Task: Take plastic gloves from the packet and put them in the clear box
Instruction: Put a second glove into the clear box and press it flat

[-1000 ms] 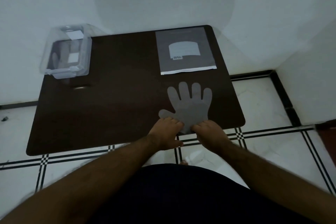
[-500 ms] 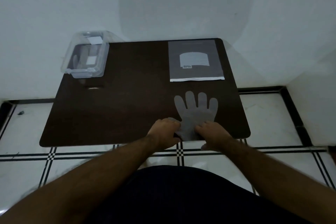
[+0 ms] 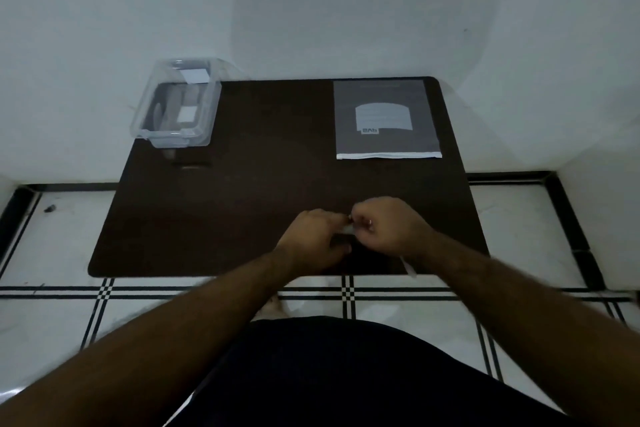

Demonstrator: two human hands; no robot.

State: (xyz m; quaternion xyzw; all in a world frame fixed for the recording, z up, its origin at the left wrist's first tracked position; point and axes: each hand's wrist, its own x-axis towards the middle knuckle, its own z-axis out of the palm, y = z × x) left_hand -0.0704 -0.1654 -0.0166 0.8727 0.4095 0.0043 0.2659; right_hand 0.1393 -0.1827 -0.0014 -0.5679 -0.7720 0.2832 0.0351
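The plastic glove [image 3: 347, 229] is bunched up between my two hands, with only a small pale bit showing between the fingers and a strip [image 3: 408, 269] trailing under my right wrist. My left hand [image 3: 313, 239] and my right hand [image 3: 382, 224] are both closed on it, close together above the near part of the dark table [image 3: 263, 191]. The grey glove packet [image 3: 386, 118] lies flat at the far right of the table. The clear box [image 3: 178, 104] stands open at the far left corner, with something pale inside.
White walls rise behind the table and to the right. White floor tiles with black lines [image 3: 104, 291] run along the table's near edge. My dark clothing [image 3: 346, 374] fills the bottom of the view.
The glove lay flat on the table with my fingers at its cuff; now it is gathered up into both hands, which have closed and come together. The camera has tilted.
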